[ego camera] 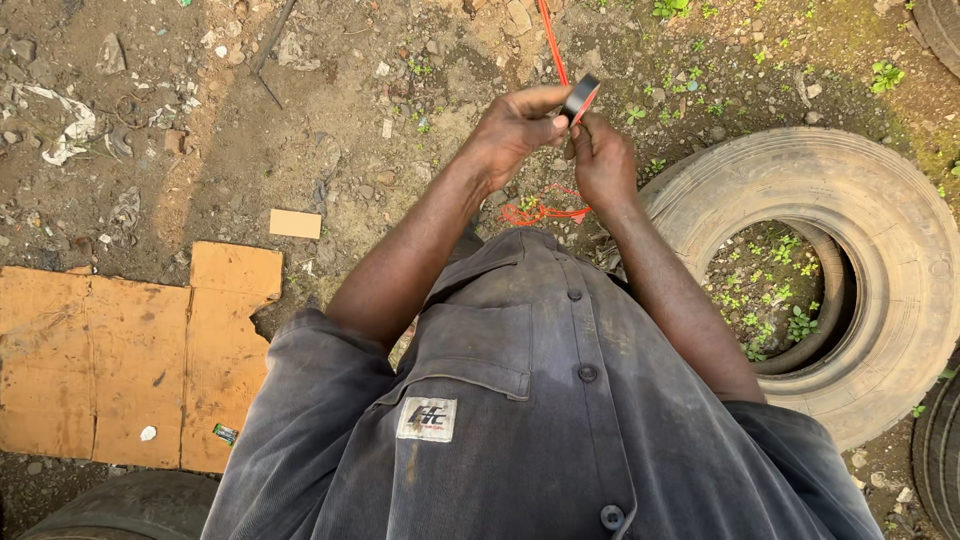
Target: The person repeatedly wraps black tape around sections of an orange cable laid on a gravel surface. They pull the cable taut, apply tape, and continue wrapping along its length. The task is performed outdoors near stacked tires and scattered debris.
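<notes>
Near the top centre, a small roll of tape (581, 97) is pinched by the left hand (515, 130); the right hand (603, 160) is clenched under it, with thin red cord (551, 40) running above. The roll is judged light and stiff, best gripped at its rim.

We've got both hands up front: left hand (515, 130) and right hand (603, 160) pinching a roll of tape (580, 98) on an orange wire (551, 40), old tyre (800, 190) beside us.

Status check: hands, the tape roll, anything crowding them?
Left hand and right hand both pinching the black tape roll against the red cord. Worn tyre to the right, clear of hands.
</notes>
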